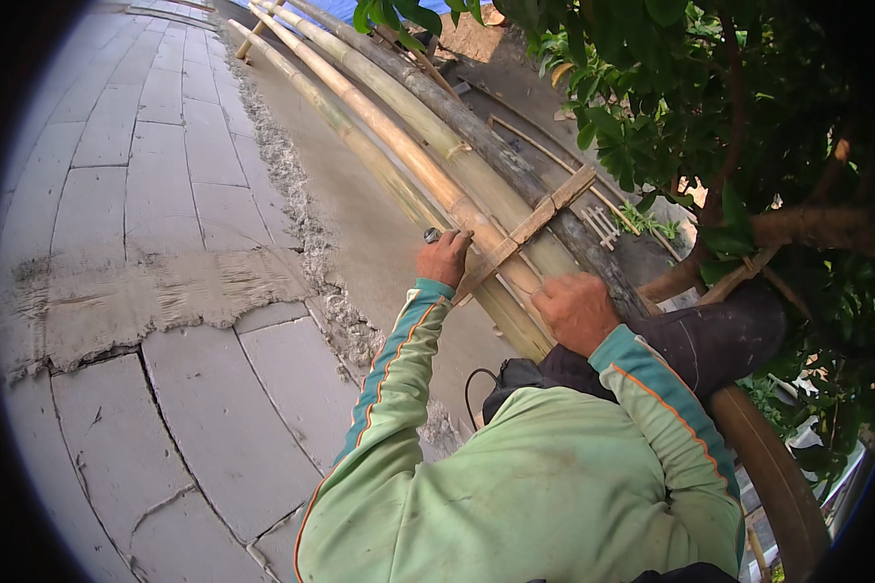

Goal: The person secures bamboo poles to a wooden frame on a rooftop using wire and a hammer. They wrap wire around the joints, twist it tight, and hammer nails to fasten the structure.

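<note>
My left hand [442, 258] is closed around a small dark thing with a metallic end [432, 235]; most of it is hidden by the fingers, and its kind cannot be made out. That hand is beside a rough wooden crosspiece [523, 233] lying across several long bamboo poles [399, 136]. Farther right, my right hand [576, 311] is curled into a fist on top of the poles, just below the crosspiece. What its fingers hold, if anything, is hidden. Green sleeves cover both my arms.
Left of the poles is a wall of large pale blocks [204, 428] with a rough mortar band [165, 291] and a smooth grey plastered strip [360, 223]. A darker pole [476, 126] runs alongside the bamboo. Leafy branches [642, 107] crowd the right, near my dark-trousered leg [700, 340].
</note>
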A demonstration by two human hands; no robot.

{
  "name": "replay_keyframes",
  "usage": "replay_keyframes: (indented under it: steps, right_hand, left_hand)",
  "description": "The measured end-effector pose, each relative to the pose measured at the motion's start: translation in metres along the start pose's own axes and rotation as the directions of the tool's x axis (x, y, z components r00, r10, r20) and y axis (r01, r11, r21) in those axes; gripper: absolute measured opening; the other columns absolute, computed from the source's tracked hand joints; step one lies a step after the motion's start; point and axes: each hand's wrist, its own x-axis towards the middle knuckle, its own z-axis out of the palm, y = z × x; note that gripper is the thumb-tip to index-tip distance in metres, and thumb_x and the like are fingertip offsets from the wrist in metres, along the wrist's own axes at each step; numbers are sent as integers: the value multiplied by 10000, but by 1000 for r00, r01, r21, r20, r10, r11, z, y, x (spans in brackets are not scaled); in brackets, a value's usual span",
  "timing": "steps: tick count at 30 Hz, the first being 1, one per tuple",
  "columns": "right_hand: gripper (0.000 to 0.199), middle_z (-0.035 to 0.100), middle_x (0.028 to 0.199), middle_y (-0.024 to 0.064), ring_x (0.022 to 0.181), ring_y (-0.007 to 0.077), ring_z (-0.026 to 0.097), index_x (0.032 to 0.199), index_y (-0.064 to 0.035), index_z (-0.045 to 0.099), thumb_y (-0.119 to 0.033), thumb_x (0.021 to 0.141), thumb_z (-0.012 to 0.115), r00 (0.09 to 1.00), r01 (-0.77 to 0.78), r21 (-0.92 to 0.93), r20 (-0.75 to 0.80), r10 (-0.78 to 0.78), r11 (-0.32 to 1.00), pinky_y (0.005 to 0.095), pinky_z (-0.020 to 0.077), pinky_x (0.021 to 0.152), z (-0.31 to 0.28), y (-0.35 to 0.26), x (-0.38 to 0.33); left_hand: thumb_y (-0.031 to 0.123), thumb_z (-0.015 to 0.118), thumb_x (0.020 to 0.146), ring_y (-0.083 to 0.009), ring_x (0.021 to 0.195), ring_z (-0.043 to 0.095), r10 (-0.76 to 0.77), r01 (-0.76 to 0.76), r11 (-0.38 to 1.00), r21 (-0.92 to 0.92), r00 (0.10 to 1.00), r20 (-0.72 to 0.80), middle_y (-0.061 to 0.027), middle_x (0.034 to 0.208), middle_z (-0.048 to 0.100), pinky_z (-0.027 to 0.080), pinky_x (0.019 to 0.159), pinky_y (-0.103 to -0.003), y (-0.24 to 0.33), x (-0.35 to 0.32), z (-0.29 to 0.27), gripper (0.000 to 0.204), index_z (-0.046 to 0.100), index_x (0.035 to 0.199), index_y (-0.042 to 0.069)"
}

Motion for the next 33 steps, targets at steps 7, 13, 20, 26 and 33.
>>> replay_keyframes:
  steps: [7,13,20,26,33]
  right_hand:
    - [34,613,776,45,733,248,648,788,-125,645,-144,761,638,995,37,-20,90,-35,999,404,499,645,6,2,-13]
    - [42,613,760,51,714,235,655,770,-113,621,-145,758,646,999,51,-35,11,-51,998,378,480,623,11,-2,2]
    - [24,628,763,57,724,254,671,791,-113,640,-134,779,639,999,-35,38,-25,35,999,400,502,638,6,-3,26]
    - [57,674,811,89,760,299,696,808,-115,666,-158,823,631,977,-127,27,174,120,992,439,519,673,28,4,17]
    - [244,708,904,177,879,401,685,908,-87,709,-310,933,615,785,-557,233,461,414,797,516,515,770,26,12,13]
  left_hand:
    - [146,693,853,-288,802,720,-165,155,984,-91,980,-110,-33,1054,712,581,695,-399,23,-36,37,269,716,1116,200]
    - [93,653,848,-297,813,696,-189,183,979,-85,980,-68,-65,1016,696,548,687,-411,10,-32,27,272,706,1107,158]
    - [151,679,896,-282,819,703,-52,49,994,-96,998,-26,-43,990,722,558,705,-403,-29,13,12,150,727,1038,154]
    - [107,663,869,-317,934,670,73,-72,997,-17,945,320,-74,1020,681,534,794,-429,-29,9,2,164,683,1030,132]
    - [97,635,862,-336,932,660,213,-207,977,-57,898,386,-89,1002,654,513,815,-447,-34,26,-6,152,661,1010,115]
